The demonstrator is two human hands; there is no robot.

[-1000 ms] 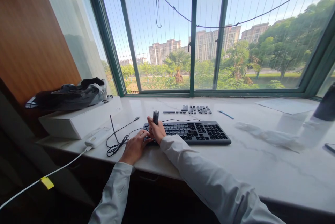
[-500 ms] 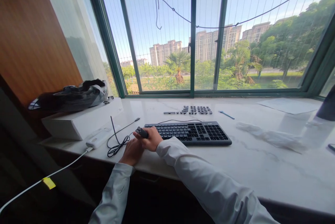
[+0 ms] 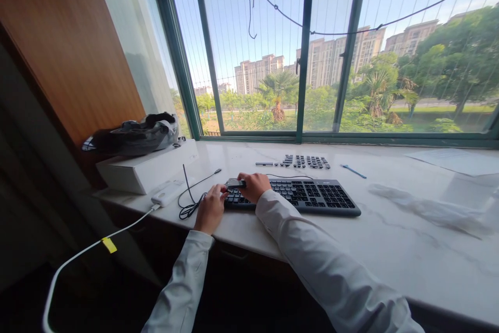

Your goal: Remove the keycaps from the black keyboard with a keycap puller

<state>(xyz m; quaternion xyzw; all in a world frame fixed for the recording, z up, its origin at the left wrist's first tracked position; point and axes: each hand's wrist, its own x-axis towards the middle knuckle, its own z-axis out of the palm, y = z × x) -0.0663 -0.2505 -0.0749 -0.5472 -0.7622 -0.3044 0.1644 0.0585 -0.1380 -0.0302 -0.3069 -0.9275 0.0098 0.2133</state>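
A dark grey keyboard [image 3: 327, 199] lies near the front of the counter. Many of its keys on the right side are bare sockets, while keycaps still cover much of the left. My right hand [image 3: 254, 187] is closed round a small dark handheld object [image 3: 235, 184], held over the keyboard's left end; its exact kind is unclear. Beside the keyboard's left edge is my left hand [image 3: 210, 210], fingers bent together at the object's left end. Whether they pinch it or something small is hidden. Behind the keyboard, loose keycaps [image 3: 312, 161] lie in rows.
A coiled black cable [image 3: 189, 210] and a white power strip [image 3: 167, 195] lie to the left. Farther left, a black bag-like item [image 3: 132, 135] rests on a white box [image 3: 156, 169]. To the right are a blue stick-like tool [image 3: 354, 171] and clear plastic [image 3: 424, 207].
My right hand has lifted the dark object over the keyboard's left end. My left hand has come out from under it to the keyboard's left edge. The view has shifted left.
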